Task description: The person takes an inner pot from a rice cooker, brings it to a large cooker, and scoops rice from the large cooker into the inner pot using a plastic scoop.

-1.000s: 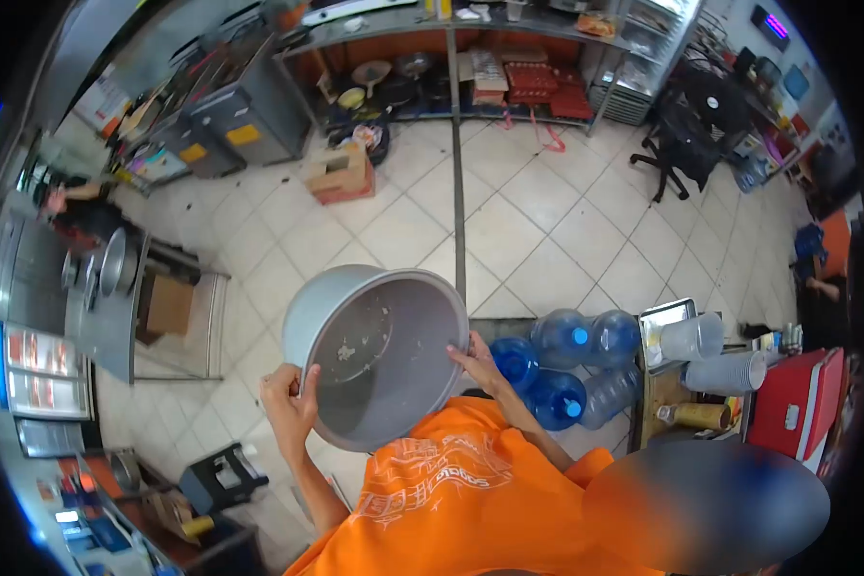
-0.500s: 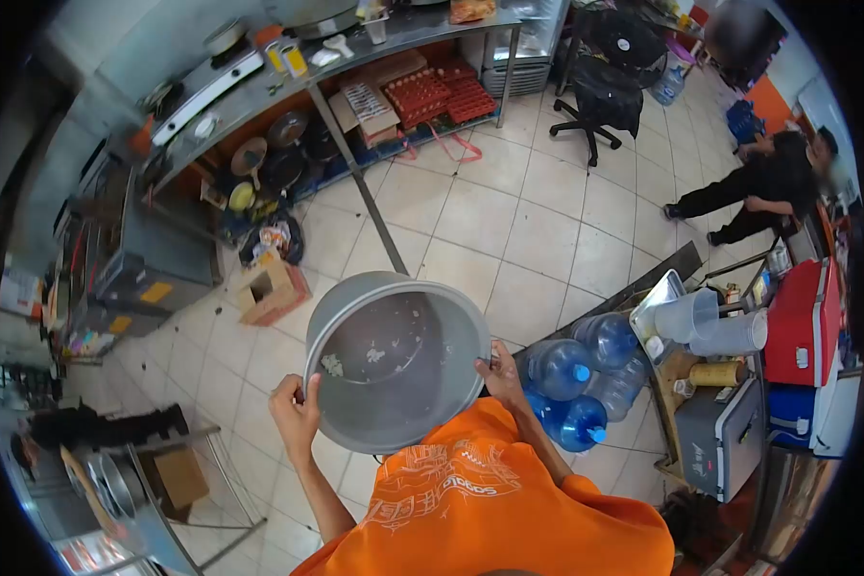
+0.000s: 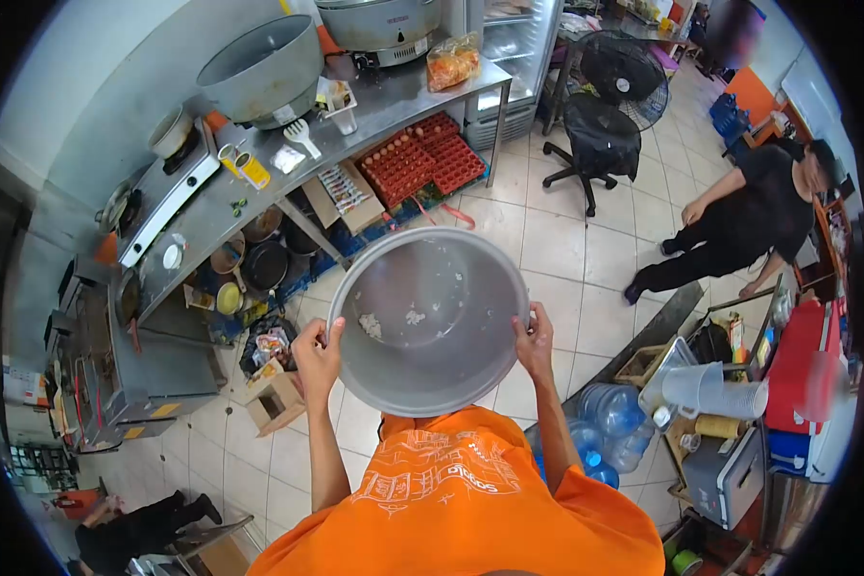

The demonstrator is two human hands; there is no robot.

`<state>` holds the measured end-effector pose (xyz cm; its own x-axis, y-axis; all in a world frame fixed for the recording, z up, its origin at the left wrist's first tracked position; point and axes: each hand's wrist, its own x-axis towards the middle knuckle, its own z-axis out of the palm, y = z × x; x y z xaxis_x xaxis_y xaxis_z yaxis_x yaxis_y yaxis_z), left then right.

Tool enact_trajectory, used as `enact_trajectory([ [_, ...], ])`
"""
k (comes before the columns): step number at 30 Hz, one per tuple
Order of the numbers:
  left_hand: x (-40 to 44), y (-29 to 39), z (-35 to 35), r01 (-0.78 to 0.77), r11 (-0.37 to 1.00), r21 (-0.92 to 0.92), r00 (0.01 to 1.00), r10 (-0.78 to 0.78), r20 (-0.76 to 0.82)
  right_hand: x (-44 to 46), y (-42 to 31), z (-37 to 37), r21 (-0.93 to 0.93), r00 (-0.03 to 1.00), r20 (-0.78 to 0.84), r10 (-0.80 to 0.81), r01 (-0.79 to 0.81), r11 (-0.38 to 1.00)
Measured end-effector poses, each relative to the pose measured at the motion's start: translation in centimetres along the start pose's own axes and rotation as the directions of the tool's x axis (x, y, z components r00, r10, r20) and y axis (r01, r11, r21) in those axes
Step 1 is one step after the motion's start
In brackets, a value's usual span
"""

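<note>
A large round grey pot (image 3: 422, 374) is held out in front of my orange shirt, its mouth tipped toward me. White food bits cling to its inner bottom and side. On the pot's left rim my left hand (image 3: 318, 357) is closed, thumb over the edge. My right hand (image 3: 534, 341) grips the rim on the opposite side. Both hands' other fingers are partly hidden by the rim and wall.
Ahead stands a steel counter (image 3: 365, 134) with big pots and a stove. Red egg trays (image 3: 408, 163) sit below it. A person in black (image 3: 749, 211) bends at the right, near a wheeled chair (image 3: 600, 144). Water bottles (image 3: 614, 413) and a cardboard box (image 3: 276, 403) are on the floor.
My view has turned toward the counter, which now looks closer. The pot, still in both hands, sits higher in view. The person at the right appears nearer and bends forward.
</note>
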<state>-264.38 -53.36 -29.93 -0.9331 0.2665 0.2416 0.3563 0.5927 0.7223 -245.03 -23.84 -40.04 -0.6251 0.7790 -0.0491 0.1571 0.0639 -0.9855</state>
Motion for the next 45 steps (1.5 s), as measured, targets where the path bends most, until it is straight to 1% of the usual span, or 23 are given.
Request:
enact_trajectory([
  [3, 8.8, -0.8, 4.4, -0.004, 0.999, -0.053, 1.000, 0.005, 0.011, 9.5, -0.7, 2.8, -0.085, 1.000, -0.014, -0.018, 0.017, 0.996],
  [4, 12.0, -1.3, 6.1, -0.031, 0.997, -0.073, 1.000, 0.031, -0.002, 12.7, -0.7, 4.1, -0.065, 0.992, -0.057, -0.114, 0.111, 0.992],
  [5, 14.7, -2.0, 7.6, -0.045, 0.995, -0.085, 0.999, 0.044, -0.010, 15.7, -0.8, 4.9, -0.076, 0.993, -0.041, -0.111, 0.108, 0.991],
  [6, 17.7, -2.7, 9.2, -0.007, 0.981, -0.192, 1.000, 0.006, -0.004, 18.3, -1.7, 5.9, -0.108, 0.997, -0.046, -0.065, 0.060, 0.992],
  [9, 26.5, -3.9, 12.6, 0.035, 0.969, -0.246, 0.999, -0.033, 0.015, 27.2, -5.5, 9.5, -0.197, 0.996, -0.066, -0.052, 0.038, 0.980],
  [11, 32.2, -5.0, 15.7, 0.045, 0.962, -0.269, 0.999, -0.042, 0.019, 32.2, -7.8, 11.0, -0.395, 0.951, -0.167, -0.262, 0.179, 0.901],
  [12, 34.3, -5.6, 16.6, 0.041, 0.960, -0.276, 0.999, -0.031, 0.040, 34.7, -8.2, 11.7, -0.379, 0.934, -0.190, -0.301, 0.213, 0.901],
  [13, 36.5, -5.7, 17.6, 0.042, 0.961, -0.272, 0.999, -0.034, 0.034, 36.6, -10.8, 12.6, -0.472, 0.919, -0.210, -0.335, 0.205, 0.858],
  [17, 43.7, -5.0, 22.2, 0.145, 0.919, -0.366, 0.985, -0.100, 0.139, 46.5, -14.3, 14.4, -0.496, 0.910, -0.242, -0.336, 0.182, 0.849],
  [19, 46.3, -4.1, 24.0, 0.126, 0.886, -0.446, 0.989, -0.078, 0.124, 51.8, -15.6, 15.2, -0.523, 0.914, -0.209, -0.349, 0.197, 0.829],
  [21, 48.0, -4.1, 25.8, 0.167, 0.910, -0.379, 0.982, -0.118, 0.149, 57.3, -16.5, 16.2, -0.513, 0.883, -0.139, -0.448, 0.323, 0.796],
  [23, 48.9, -3.5, 27.7, 0.365, 0.755, -0.545, 0.929, -0.260, 0.262, 62.5, -17.9, 17.7, -0.541, 0.908, -0.073, -0.412, 0.311, 0.781],
  [25, 49.4, -2.6, 28.9, 0.409, 0.719, -0.562, 0.912, -0.306, 0.273, 67.7, -18.0, 19.2, -0.486, 0.854, 0.042, -0.518, 0.471, 0.736],
  [27, 50.7, -2.2, 29.7, 0.426, 0.662, -0.616, 0.904, -0.329, 0.272, 72.9, -17.4, 21.0, -0.418, 0.862, 0.099, -0.497, 0.490, 0.765],
  [29, 51.8, -3.0, 30.5, 0.470, 0.630, -0.619, 0.882, -0.371, 0.292, 77.5, -16.8, 23.5, -0.447, 0.864, 0.247, -0.439, 0.504, 0.739],
  [31, 52.0, -3.1, 30.8, 0.472, 0.551, -0.688, 0.879, -0.352, 0.321, 81.0, -15.9, 26.2, -0.302, 0.878, 0.305, -0.368, 0.456, 0.837],
  [33, 52.3, -3.7, 30.3, 0.493, 0.582, -0.647, 0.869, -0.372, 0.327, 83.3, -15.5, 28.3, -0.356, 0.835, 0.386, -0.391, 0.526, 0.772],
  [35, 52.9, -4.1, 29.7, 0.591, 0.276, -0.758, 0.722, -0.601, 0.344, 85.0, -15.9, 30.3, -0.352, 0.813, 0.458, -0.361, 0.539, 0.765],
  [37, 53.2, -6.9, 30.1, 0.600, 0.246, -0.761, 0.660, -0.691, 0.296, 85.9, -16.1, 31.5, -0.365, 0.803, 0.503, -0.319, 0.532, 0.764],
  [39, 55.1, -8.3, 30.4, 0.546, 0.060, -0.836, 0.470, -0.847, 0.247, 87.0, -16.1, 32.7, -0.331, 0.765, 0.533, -0.362, 0.582, 0.743],
  [41, 56.3, -10.4, 31.0, 0.514, 0.025, -0.858, 0.476, -0.840, 0.261, 87.4, -16.4, 33.8, -0.349, 0.753, 0.552, -0.358, 0.598, 0.722],
  [43, 57.7, -11.7, 31.3, 0.510, 0.141, -0.848, 0.529, -0.829, 0.180, 87.9, -16.5, 34.6, -0.361, 0.740, 0.562, -0.369, 0.621, 0.695],
  [45, 58.8, -12.4, 31.3, 0.469, 0.130, -0.873, 0.495, -0.858, 0.138, 88.2, -16.0, 35.3, -0.378, 0.726, 0.570, -0.386, 0.648, 0.661],
])
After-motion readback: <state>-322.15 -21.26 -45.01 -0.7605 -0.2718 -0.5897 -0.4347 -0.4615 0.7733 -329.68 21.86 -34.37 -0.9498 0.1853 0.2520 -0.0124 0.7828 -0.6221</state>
